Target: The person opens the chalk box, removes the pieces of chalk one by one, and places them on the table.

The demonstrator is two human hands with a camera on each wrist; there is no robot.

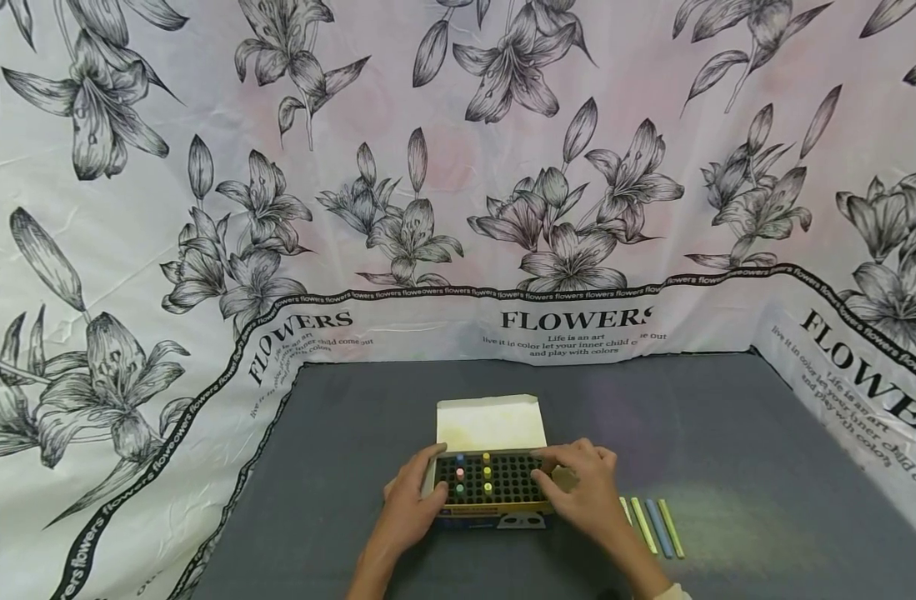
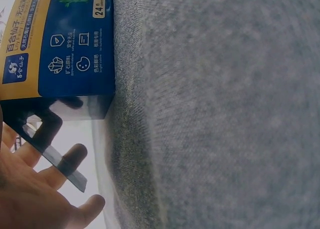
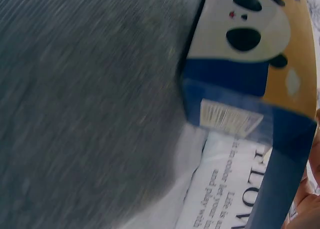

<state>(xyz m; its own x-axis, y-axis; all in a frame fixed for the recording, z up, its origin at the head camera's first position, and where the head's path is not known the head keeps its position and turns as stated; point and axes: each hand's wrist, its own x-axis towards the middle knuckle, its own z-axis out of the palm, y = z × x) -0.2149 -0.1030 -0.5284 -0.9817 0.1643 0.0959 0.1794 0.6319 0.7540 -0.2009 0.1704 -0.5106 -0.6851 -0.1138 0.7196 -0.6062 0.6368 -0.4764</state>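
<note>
Left hand (image 1: 408,502) and right hand (image 1: 583,485) grip a chalk box (image 1: 488,509) at lower center, where a sharp tilt could spill its upright chalks (image 1: 488,472).

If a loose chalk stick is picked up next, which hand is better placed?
Probably the right hand: it is at the right end of the chalk box, and the loose chalk sticks lie beside its forearm. The left hand is at the opposite end.
</note>
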